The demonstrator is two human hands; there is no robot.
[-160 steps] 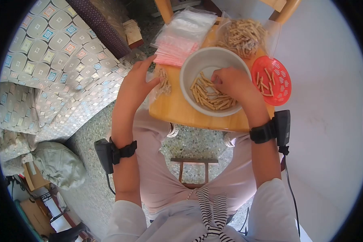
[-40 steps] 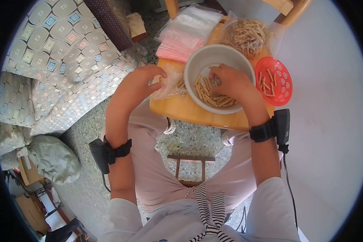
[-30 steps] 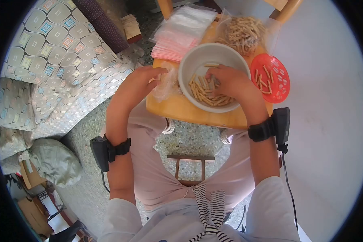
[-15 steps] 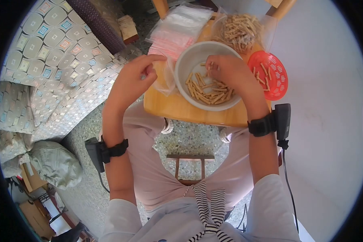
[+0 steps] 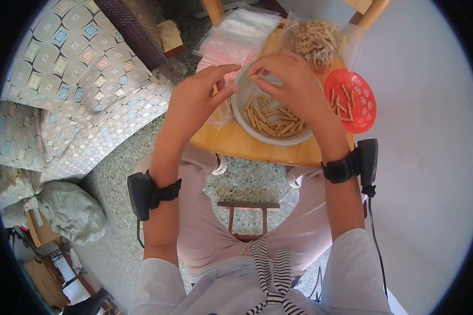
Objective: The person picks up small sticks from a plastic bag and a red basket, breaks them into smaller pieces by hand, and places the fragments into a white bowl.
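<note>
My left hand (image 5: 197,100) is at the left rim of the pale bowl (image 5: 270,140). Its thumb and index finger are apart, while its other fingers are curled against a clear plastic bag (image 5: 224,116) that hangs below them. Over the bowl's upper left, my right hand (image 5: 289,79) pinches a short tan stick piece (image 5: 254,77) between thumb and fingers. More short tan sticks (image 5: 278,126) lie in the lower part of the bowl. The two hands are close together without touching.
A red perforated basket (image 5: 365,105) with several sticks stands to the right. Behind the bowl are a clear bag full of sticks (image 5: 318,44) and a stack of flat zip bags (image 5: 242,34). All rest on a wooden chair seat (image 5: 257,152). A patterned cloth (image 5: 84,79) hangs at left.
My right hand has lifted from inside the bowl up and left, carrying a stick piece. My left hand has moved right towards it, and the clear bag has shifted along.
</note>
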